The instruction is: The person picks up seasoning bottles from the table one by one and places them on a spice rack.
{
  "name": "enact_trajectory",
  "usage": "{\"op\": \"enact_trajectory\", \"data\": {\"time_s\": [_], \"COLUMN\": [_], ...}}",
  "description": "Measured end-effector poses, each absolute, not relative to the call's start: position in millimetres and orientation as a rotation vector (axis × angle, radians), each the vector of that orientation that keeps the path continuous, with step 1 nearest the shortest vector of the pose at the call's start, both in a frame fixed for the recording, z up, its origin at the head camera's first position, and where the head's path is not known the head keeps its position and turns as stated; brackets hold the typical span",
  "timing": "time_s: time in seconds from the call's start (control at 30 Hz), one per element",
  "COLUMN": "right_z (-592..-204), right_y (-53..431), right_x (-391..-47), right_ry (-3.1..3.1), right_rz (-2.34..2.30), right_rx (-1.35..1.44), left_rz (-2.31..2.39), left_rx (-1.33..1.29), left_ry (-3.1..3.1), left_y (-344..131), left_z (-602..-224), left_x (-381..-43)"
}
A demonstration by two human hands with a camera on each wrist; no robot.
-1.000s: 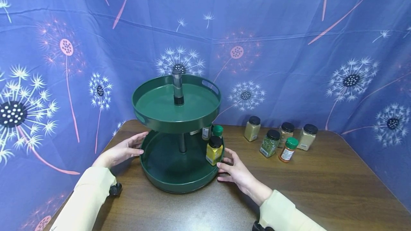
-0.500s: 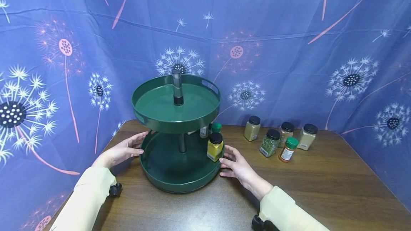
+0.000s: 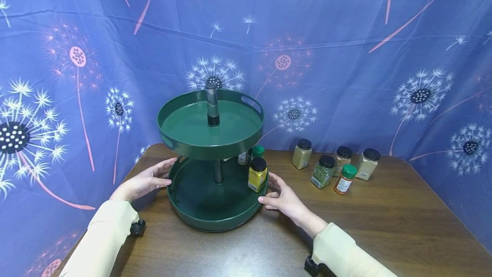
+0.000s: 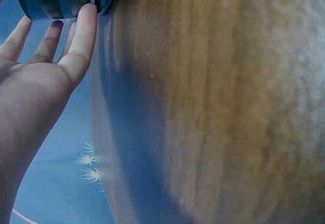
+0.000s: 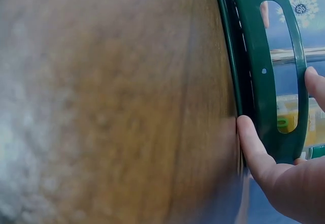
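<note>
Shift: vs 1.0 s ago, yellow jar point(image 3: 257, 177) and green-cap jar point(image 3: 258, 151) sit farther back, slightly left; lower tray point(image 3: 214, 224) looks turned counterclockwise from above. Upper tray point(image 3: 211, 152) about same.
Cloth point(image 3: 326, 7): blue, dandelion print, behind table.
Table point(image 3: 384, 225): brown wood, carries lower tray.
Lower tray: between both hands; round, no long axis in plan. Post point(image 3: 218, 171) upright at centre.
Left hand point(image 3: 142, 181): fingers loosely spread at left rim, nothing gripped.
Right hand point(image 3: 285, 200): fingers apart, fairly straight, at right rim by slotted handle point(image 5: 265, 97), nothing gripped.
Rim vs fingers: lower tray lies left of right fingertips, right of left ones.
Yellow jar: upright, just inside right rim; right hand nearer. Finger contact: can't tell.
Loose jars point(image 3: 323, 173): five, upright, right of tray.
</note>
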State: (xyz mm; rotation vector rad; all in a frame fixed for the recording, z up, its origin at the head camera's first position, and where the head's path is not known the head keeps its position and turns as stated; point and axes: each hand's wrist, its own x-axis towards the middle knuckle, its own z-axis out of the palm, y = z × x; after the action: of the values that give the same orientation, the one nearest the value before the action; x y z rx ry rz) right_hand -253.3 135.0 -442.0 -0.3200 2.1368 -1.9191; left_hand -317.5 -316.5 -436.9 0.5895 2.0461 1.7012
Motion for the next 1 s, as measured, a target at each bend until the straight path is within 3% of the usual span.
{"op": "enact_trajectory", "data": {"time_s": [1.0], "right_z": [-441], "right_y": [148], "right_x": [-275], "right_ry": [2.236], "right_rz": [-1.887], "right_rx": [-0.334], "left_rz": [1.703], "left_rx": [0.589], "left_ry": [2.023], "left_y": [-317], "left_z": [-438], "left_x": [-319]}}
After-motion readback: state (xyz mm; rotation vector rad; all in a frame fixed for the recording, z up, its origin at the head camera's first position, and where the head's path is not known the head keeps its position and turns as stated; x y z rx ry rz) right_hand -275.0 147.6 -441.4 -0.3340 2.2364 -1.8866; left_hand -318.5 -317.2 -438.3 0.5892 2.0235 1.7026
